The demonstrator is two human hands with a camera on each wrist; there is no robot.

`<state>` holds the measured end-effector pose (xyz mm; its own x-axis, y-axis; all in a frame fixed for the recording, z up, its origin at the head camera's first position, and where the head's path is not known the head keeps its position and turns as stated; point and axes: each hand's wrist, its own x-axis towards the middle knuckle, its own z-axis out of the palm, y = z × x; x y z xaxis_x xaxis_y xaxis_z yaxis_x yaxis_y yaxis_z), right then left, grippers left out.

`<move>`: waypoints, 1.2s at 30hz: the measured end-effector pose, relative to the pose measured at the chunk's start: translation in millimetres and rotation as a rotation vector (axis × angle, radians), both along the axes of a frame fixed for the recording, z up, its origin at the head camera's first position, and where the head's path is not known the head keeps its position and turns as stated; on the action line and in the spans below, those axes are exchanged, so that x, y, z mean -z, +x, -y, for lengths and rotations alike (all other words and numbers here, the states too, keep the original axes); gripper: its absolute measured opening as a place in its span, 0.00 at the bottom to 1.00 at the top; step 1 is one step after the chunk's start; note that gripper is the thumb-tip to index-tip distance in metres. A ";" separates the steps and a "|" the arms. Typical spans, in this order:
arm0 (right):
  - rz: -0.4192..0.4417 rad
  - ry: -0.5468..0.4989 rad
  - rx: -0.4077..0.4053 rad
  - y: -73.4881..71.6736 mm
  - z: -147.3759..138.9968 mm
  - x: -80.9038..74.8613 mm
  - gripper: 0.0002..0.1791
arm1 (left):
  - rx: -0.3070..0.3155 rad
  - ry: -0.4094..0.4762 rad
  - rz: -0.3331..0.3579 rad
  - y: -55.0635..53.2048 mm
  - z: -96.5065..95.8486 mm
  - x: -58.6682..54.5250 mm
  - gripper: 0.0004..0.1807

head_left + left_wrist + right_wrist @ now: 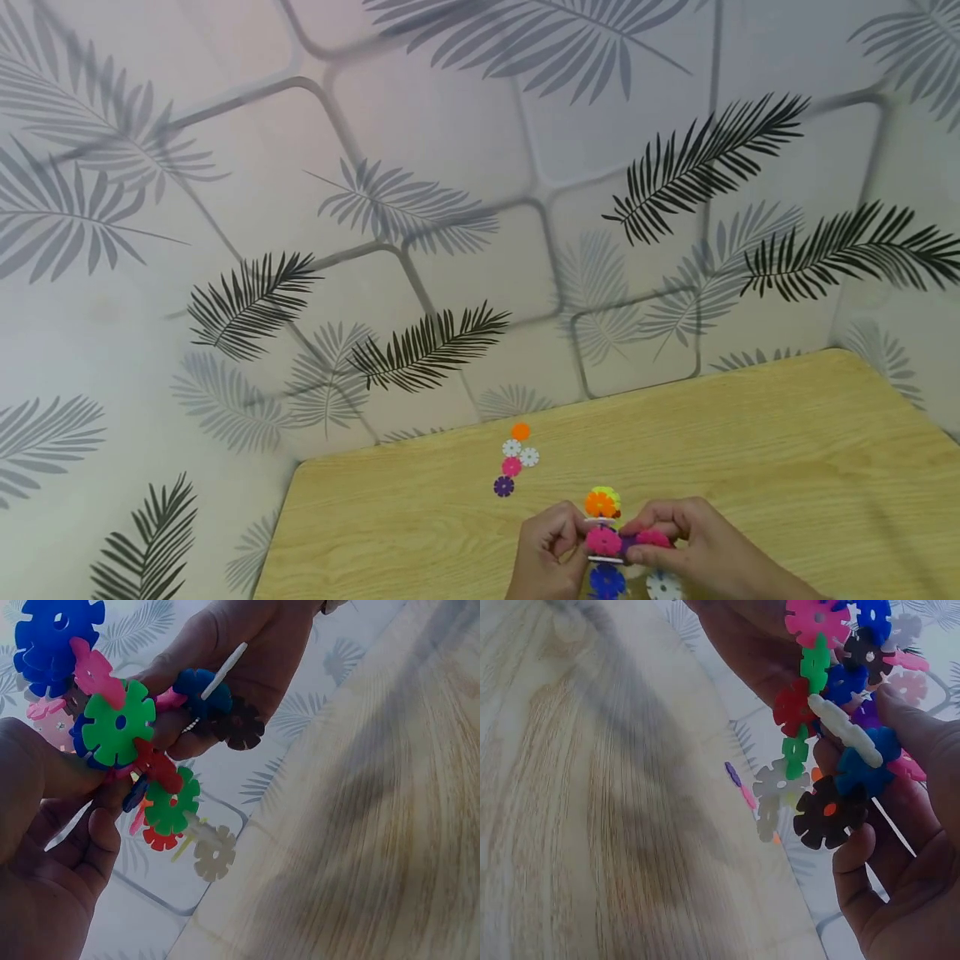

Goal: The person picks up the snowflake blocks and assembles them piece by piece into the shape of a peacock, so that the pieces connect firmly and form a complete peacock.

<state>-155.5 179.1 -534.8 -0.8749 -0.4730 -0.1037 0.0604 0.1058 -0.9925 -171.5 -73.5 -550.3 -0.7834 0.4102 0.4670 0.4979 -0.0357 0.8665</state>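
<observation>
A built-up chain of slotted plastic snowflake discs (pixel 603 542) is held up between both hands in the head view. My left hand (pixel 549 552) grips it from the left, fingers curled at its middle. From the right, my right hand (pixel 701 546) pinches a side part with purple and pink discs (pixel 651 539). In the left wrist view a green disc (pixel 118 722) is by the left thumb, and a second green disc (pixel 172 802) hangs lower. A brown disc (pixel 830 813), a blue disc (pixel 866 761) and a white disc (pixel 845 730) are by the right fingers.
Several loose discs lie in a short row on the wooden table (pixel 390 517): an orange disc (pixel 521 432) at the back, white ones, a pink disc (pixel 512 467) and a purple disc (pixel 504 486) nearest. Behind the table rises a leaf-patterned wall (pixel 465 275).
</observation>
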 end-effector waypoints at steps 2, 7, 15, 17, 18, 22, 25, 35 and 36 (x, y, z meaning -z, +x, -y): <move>-0.041 0.013 0.016 1.2 2.8 0.5 0.17 | -0.020 -0.011 0.096 2.1 1.7 -3.4 0.25; -0.080 0.047 0.045 2.5 5.7 -0.3 0.16 | -0.038 -0.003 0.241 5.3 2.9 -8.9 0.24; -0.065 0.006 0.079 5.2 10.1 -3.0 0.17 | -0.066 0.006 0.241 6.5 3.4 -10.2 0.25; -0.056 -0.008 0.085 5.9 11.9 -2.9 0.17 | -0.080 0.000 0.201 6.0 3.4 -8.8 0.25; -0.058 -0.006 0.090 6.3 12.7 -2.8 0.17 | -0.091 -0.005 0.186 5.9 3.3 -8.2 0.26; -0.072 0.006 0.106 6.5 14.8 -2.8 0.16 | -0.117 -0.004 0.141 5.9 3.2 -6.5 0.27; -0.098 0.019 0.110 6.3 15.0 -3.5 0.17 | -0.126 0.007 0.104 5.4 2.7 -6.4 0.28; -0.255 0.064 0.120 7.8 11.5 -6.4 0.11 | -0.090 0.062 -0.085 -2.2 1.1 -2.8 0.27; -0.265 0.074 0.124 8.1 11.4 -6.3 0.11 | -0.087 0.068 -0.109 -3.1 1.5 -2.3 0.27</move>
<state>-147.4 167.7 -528.6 -0.9267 -0.3606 0.1062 -0.1832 0.1864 -0.9652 -174.6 -75.0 -548.0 -0.7577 0.3071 0.5758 0.5927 -0.0453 0.8041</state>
